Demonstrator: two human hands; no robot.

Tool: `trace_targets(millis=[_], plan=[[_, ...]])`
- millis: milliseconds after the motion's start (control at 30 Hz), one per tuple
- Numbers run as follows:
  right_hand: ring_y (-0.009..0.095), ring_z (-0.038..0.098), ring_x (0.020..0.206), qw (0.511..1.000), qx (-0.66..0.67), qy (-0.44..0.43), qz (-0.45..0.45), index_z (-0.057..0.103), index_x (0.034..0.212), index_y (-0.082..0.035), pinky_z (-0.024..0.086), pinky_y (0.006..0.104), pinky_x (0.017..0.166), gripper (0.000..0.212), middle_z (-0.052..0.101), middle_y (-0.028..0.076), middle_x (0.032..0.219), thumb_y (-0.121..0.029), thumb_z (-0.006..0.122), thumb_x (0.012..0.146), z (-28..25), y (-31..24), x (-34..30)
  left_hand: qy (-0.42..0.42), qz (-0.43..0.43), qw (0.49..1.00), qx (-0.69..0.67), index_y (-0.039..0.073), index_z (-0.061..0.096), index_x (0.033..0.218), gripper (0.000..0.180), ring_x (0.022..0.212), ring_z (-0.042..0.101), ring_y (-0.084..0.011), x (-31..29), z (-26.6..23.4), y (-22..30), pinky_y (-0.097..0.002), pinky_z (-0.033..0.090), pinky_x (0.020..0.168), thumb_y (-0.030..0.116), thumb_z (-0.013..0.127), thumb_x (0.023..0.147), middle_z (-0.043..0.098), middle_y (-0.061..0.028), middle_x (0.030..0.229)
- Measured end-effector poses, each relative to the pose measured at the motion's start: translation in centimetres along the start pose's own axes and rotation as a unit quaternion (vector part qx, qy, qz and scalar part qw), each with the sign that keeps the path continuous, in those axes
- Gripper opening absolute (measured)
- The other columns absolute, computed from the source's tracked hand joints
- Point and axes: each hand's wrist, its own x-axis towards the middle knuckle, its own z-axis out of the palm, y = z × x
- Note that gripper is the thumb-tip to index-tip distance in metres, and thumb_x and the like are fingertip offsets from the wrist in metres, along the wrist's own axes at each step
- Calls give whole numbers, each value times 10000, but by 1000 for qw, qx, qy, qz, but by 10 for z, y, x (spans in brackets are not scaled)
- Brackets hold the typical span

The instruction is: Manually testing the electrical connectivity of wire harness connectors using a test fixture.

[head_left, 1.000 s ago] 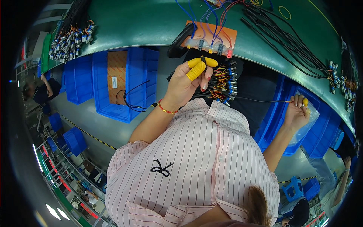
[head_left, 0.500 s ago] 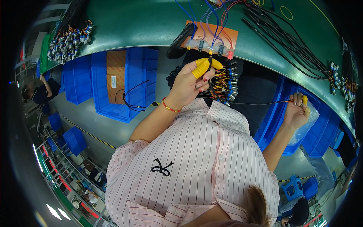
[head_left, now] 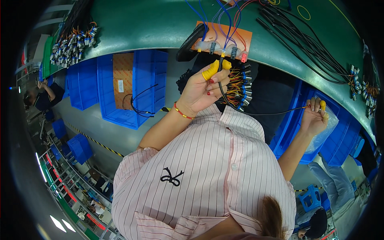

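My left hand (head_left: 206, 86), yellow finger cots on thumb and index finger, pinches one end of a thin black cable (head_left: 256, 114) right below a yellow connector on an orange board (head_left: 243, 37). Blue, purple and red wires run up from that board, which overhangs the bench edge and carries several small connectors set in whitish glue. The cable sags to the right, to my right hand (head_left: 315, 117), closed on its other end, where a bit of orange shows. A bundle of cables with silver ends and orange wires (head_left: 244, 86) lies beyond my left hand, over my lap.
On the green bench (head_left: 140, 24) lie black cables (head_left: 304, 48) at right and a pile of silver-ended cables (head_left: 76, 46) at left. A black oblong object (head_left: 190, 45) leans by the board. Blue bins (head_left: 150, 88) stand below the bench. Other people are farther off.
My left hand has shifted slightly, its fingers moving a little left. The cable, taut before, now hangs slacker between my hands. My right hand has stayed put.
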Motion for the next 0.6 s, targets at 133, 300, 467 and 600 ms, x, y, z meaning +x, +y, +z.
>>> trace_targets(millis=[133,300,467,600], plan=[[163,316,684,1000,2,15,0,520,824,-10,280,305,695,193,380,64,706,-128,551,675,6,1,-1,-1,-7,1000,-26,8,423,1056,219,549,293,-57,1,3,0,-189,298,470,224,429,1019,370,18,708],[162,311,688,999,-5,33,-1,506,811,-10,282,307,697,180,371,65,711,-119,549,673,13,2,-3,-6,-13,998,-56,1,412,1074,208,557,289,-54,1,3,0,-188,288,472,201,426,1017,365,20,709],[162,311,687,1000,-5,24,10,508,812,-13,282,310,701,174,367,63,712,-116,547,678,11,3,-2,5,-17,991,-136,-5,403,1091,183,565,278,-54,-2,14,-1,-189,270,477,155,427,1005,367,15,723],[162,311,686,1000,5,20,20,503,793,-15,280,310,700,156,361,61,709,-114,547,681,13,7,2,13,10,992,-127,-14,409,1105,196,563,274,-53,1,12,-4,-187,262,473,149,431,1000,373,14,730]])
